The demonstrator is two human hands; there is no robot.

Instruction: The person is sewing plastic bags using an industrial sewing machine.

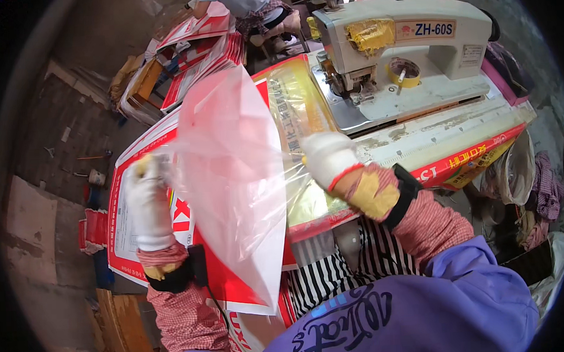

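Note:
My left hand (149, 200), in a white glove, is closed at the left edge of a clear plastic bag or film (231, 172). My right hand (331, 160), gloved too, pinches the film's right side, and the plastic is drawn taut between the two. Both hands are somewhat smeared by motion. Beneath the film lies a red and white printed sack (131, 245), flat on a stack of similar sacks. Right of it the table carries a yellow see-through covering (314, 203), just below my right hand.
A white industrial sewing machine (409, 51) stands at the back right, with a roll of yellow tape (404, 72) on its bed. More printed sacks (211, 63) are piled at the far left. Another person (249, 4) sits beyond. A clear plastic bag (511, 172) hangs at the right.

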